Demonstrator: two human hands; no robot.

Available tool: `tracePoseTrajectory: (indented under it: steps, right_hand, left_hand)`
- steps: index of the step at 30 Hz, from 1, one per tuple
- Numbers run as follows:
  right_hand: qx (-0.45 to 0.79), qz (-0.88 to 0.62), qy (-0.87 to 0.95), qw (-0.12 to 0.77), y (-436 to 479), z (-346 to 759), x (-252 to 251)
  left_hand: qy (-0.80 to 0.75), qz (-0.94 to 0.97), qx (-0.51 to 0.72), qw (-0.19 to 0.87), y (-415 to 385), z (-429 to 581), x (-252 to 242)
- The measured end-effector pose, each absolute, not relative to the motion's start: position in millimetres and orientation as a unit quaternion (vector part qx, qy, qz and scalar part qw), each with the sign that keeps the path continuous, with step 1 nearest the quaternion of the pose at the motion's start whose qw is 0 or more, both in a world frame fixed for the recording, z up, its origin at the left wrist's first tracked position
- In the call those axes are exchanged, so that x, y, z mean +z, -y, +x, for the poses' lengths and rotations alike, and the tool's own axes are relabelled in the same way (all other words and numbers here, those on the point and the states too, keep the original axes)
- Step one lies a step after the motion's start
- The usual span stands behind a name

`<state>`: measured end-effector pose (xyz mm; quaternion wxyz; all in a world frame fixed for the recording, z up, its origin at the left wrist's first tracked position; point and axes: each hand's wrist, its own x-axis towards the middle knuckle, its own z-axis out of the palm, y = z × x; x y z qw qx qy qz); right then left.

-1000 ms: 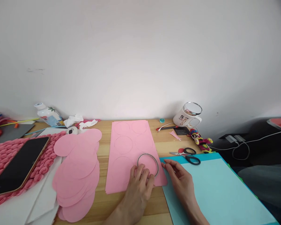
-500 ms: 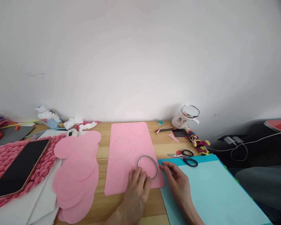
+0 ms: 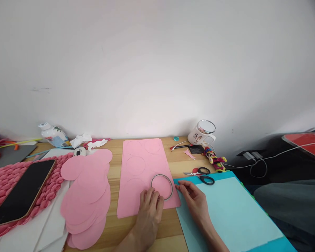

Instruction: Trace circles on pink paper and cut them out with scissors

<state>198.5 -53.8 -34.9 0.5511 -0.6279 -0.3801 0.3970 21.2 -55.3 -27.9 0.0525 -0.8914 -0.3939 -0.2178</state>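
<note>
A stack of pink paper sheets (image 3: 131, 206) lies on the wooden table, its top sheet marked with several faint circle outlines. On its lower right part rests a thin grey ring (image 3: 171, 183), like a narrow roll of tape. My left hand (image 3: 150, 213) holds the ring down at its lower left edge, fingers bent over the rim. Just right of the sheets, over the corner of a light-blue sheet, is my right hand (image 3: 194, 201). Its thumb and fingertips are pinched together by the paper's edge; whatever they hold is hidden.
Cut pink paper circles (image 3: 86, 203) are piled on the left, beside a phone (image 3: 23, 192) on a bumpy pink mat. Scissors (image 3: 203, 175) lie on the blue sheets (image 3: 241, 210) at right. Farther back stand a white mug (image 3: 201, 134) and a small doll (image 3: 214, 160); a bottle (image 3: 54, 134) leans left.
The view has turned slightly, so most things on the right sit a little farther left. Both hands keep nearly the same places by the ring and paper.
</note>
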Motion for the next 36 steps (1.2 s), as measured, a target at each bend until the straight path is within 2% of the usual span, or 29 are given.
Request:
tracePoseTrajectory:
  steps: [9,14,18,22,31,36]
  right_hand:
    - [0.377,-0.624,0.450,0.516,39,212,-26]
    - [0.341,-0.558,0.659,0.371,3,222,-3]
    - [0.288,-0.512,0.762,0.272,-29,214,10]
    - [0.245,-0.444,0.849,0.147,-49,196,15]
    - [0.215,-0.344,0.913,0.043,-64,173,23]
    - [0.157,-0.259,0.953,-0.019,-70,164,30]
  left_hand:
    - [0.353,-0.888,-0.282,0.089,51,28,-32]
    - [0.246,-0.940,-0.225,0.070,33,38,-19]
    - [0.216,-0.956,-0.185,0.070,17,39,-17]
    - [0.199,-0.967,-0.156,0.018,5,33,-14]
    - [0.197,-0.964,-0.165,-0.068,-1,26,-15]
    - [0.206,-0.962,-0.157,-0.088,-1,25,-13]
